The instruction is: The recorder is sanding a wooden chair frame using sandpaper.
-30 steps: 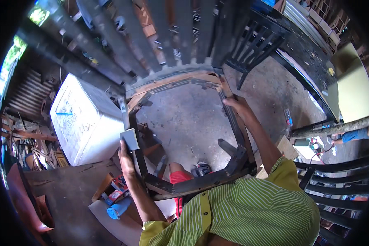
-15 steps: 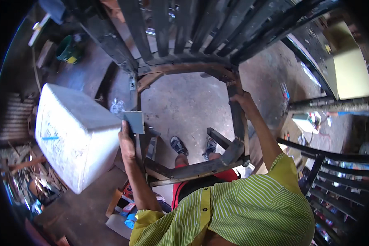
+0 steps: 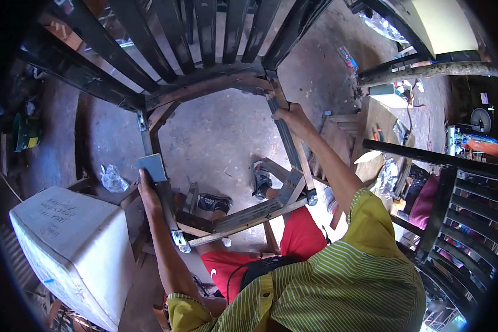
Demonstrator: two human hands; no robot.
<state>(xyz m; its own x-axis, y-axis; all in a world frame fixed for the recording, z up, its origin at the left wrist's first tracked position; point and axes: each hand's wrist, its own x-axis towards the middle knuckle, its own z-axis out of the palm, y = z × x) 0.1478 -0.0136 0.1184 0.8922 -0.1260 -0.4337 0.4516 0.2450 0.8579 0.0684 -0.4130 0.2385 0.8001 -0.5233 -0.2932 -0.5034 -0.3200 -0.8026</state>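
In front of me stands a dark wooden chair frame [image 3: 254, 216] with an open seat, its slatted back [image 3: 207, 33] on the far side. My left hand [image 3: 148, 191] is at the frame's left rail, closed on a flat grey rectangular pad [image 3: 152, 167] that lies over the rail. The thumb shows along the pad's near edge; the other fingers are hidden. On the opposite side, my right hand [image 3: 293, 118] wraps round the right rail [image 3: 285, 135]. Through the seat opening I see the floor and my shoes [image 3: 213, 203].
A large white box [image 3: 66, 221] stands close to my left arm. Crumpled clear plastic [image 3: 114, 178] lies on the floor beyond it. Another dark slatted piece of furniture [image 3: 465, 205] is at my right. A plastic bottle [image 3: 347, 57] lies far right, near a low wooden surface [image 3: 379, 124] with tools.
My view has swung to the right, so the chair and white box sit further left in the picture. Both hands keep about the same places on the rails.
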